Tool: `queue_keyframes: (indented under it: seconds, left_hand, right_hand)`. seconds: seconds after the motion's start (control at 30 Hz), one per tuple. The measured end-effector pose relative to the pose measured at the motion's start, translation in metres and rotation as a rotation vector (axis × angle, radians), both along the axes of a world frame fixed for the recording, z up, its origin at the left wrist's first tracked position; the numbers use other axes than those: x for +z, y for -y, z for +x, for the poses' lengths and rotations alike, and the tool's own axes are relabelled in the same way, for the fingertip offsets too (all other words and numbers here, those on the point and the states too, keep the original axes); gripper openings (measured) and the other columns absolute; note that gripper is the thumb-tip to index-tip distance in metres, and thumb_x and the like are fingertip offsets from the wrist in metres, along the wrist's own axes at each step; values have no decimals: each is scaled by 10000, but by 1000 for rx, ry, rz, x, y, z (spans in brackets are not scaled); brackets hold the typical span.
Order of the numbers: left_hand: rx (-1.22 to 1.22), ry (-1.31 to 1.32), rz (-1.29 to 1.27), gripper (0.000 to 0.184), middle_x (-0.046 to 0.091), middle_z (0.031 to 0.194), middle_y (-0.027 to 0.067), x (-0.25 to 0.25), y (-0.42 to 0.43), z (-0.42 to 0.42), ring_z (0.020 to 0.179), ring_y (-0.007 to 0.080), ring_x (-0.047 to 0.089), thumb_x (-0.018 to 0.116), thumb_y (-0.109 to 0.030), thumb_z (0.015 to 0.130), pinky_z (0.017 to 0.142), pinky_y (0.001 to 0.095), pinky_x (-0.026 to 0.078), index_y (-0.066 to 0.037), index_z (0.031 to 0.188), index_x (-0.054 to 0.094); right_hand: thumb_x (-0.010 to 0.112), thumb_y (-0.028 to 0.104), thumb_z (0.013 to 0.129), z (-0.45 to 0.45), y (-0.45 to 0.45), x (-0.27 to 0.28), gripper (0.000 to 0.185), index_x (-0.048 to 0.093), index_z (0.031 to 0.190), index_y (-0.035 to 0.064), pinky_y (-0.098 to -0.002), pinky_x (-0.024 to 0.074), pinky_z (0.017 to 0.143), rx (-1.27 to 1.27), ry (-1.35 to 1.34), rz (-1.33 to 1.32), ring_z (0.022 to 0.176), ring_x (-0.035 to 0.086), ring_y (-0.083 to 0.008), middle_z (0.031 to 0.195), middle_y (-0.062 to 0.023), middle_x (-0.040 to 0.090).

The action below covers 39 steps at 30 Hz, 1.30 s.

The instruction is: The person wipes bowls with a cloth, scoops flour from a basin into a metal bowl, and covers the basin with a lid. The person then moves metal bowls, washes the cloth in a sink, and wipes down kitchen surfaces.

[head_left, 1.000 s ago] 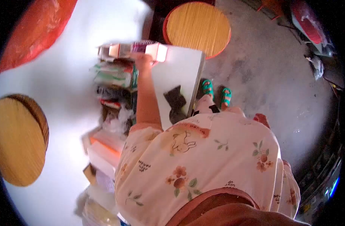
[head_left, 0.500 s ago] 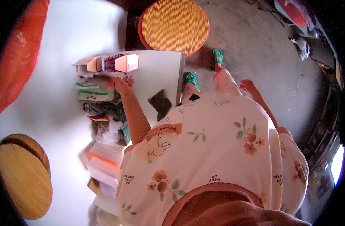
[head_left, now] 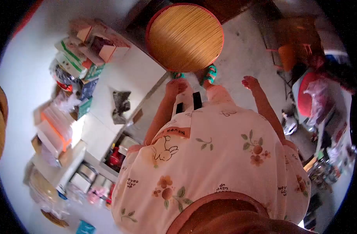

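Observation:
My left hand point(head_left: 176, 86) hangs in front of my body beside the cabinet's edge, a little blurred, its fingers loosely bent and nothing visible in it. Out to the right, over the grey floor, my right hand point(head_left: 250, 82) hangs with loosely curled, slightly parted fingers and holds nothing. Neither hand touches an object. Ahead of them is a round bamboo-slat surface point(head_left: 185, 38) with a red rim. A dark cloth-like item point(head_left: 121, 107) lies on the white cabinet top point(head_left: 137, 72) at the left.
Boxes point(head_left: 104, 48), packets point(head_left: 71, 58) and a clear container with an orange band point(head_left: 57, 126) line the cabinet's far side. An open compartment point(head_left: 116, 156) is below. At the right are a red round item point(head_left: 306, 93), plastic bags and an orange-brown chair point(head_left: 293, 50).
My left hand has come away from the boxes and packets and down beside my body. My right hand remains out at the right. The view has turned, showing more of the right side.

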<state>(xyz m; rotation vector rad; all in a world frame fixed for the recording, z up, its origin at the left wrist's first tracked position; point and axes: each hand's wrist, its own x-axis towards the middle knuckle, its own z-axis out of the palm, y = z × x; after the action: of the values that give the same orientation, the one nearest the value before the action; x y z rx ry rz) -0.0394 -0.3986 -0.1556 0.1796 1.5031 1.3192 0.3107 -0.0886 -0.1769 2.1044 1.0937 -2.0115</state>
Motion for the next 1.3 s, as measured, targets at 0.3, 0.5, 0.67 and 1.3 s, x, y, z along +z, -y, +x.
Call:
queue_keyframes:
  seconds: [0.3, 0.5, 0.67, 1.3]
  left_hand:
    - [546, 809, 55, 263, 618, 785, 68, -197, -45, 85, 686, 216, 592, 454, -280, 886, 642, 326, 503, -59, 920, 592]
    - [1132, 1134, 37, 284, 560, 1034, 31, -202, -71, 101, 944, 218, 524, 448, -369, 910, 861, 451, 440, -128, 1021, 548]
    - [1093, 882, 440, 329, 546, 1140, 37, -271, -104, 128, 1012, 237, 530, 441, -391, 918, 857, 461, 458, -143, 1112, 536]
    - [1112, 708, -55, 348, 539, 1179, 53, -250, -119, 130, 1048, 235, 535, 444, -348, 925, 851, 452, 473, -121, 1182, 503]
  right_hand:
    - [541, 275, 885, -109, -68, -4, 345, 575, 1128, 33, -323, 520, 753, 301, -91, -198, 834, 637, -213, 971, -128, 660]
    - [468, 369, 931, -135, -96, -129, 344, 568, 1019, 52, -406, 480, 846, -213, -225, -466, 938, 584, -238, 1003, -120, 627]
    - [474, 407, 926, -140, -136, -222, 436, 519, 1186, 60, -411, 452, 900, -191, -478, -873, 1029, 550, -225, 1155, -120, 580]
    - [492, 409, 916, -355, -61, -411, 451, 511, 1201, 60, -400, 454, 900, -70, -486, -558, 1049, 549, -226, 1182, -123, 570]
